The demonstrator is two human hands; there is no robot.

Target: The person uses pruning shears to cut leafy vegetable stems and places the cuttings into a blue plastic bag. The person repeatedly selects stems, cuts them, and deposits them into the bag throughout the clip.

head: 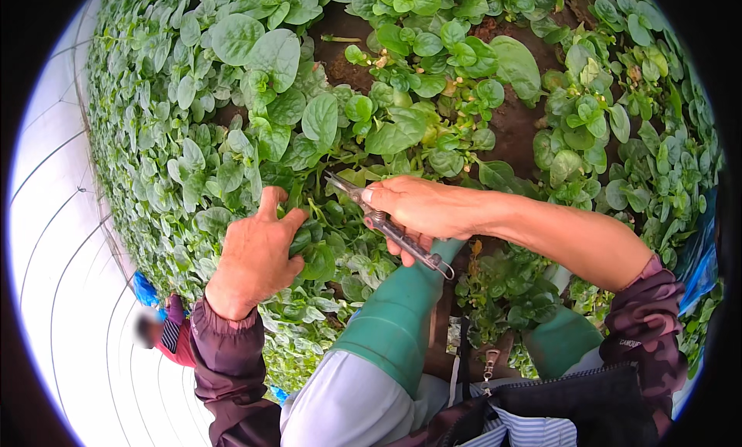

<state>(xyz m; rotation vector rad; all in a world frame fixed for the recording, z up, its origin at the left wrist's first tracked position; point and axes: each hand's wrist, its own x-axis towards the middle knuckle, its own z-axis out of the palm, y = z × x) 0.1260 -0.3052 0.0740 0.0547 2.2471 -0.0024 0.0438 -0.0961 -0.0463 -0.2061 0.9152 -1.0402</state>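
My right hand [414, 206] grips a pair of spring-loaded garden snips [400, 235], their blades pointing up and left into the foliage. A wire catch hangs at the handle end. The snips' tips are close to green stems [313, 206] left of them. My left hand [255, 252] reaches in among broad leaves [319, 261] of a low leafy crop, back of the hand up and fingers spread. Leaves lie between its fingers and thumb; whether they are held is hidden. Larger pale-edged leaves [322, 119] rise just above both hands.
My knees wear green rubber boots [394, 325] [565, 337], close below my right arm. Bare soil [516, 134] shows between plants. Another person [177, 334] works at the far left beside blue plastic [145, 289]. White greenhouse sheeting [64, 215] curves along the left; more blue plastic [698, 273] lies right.
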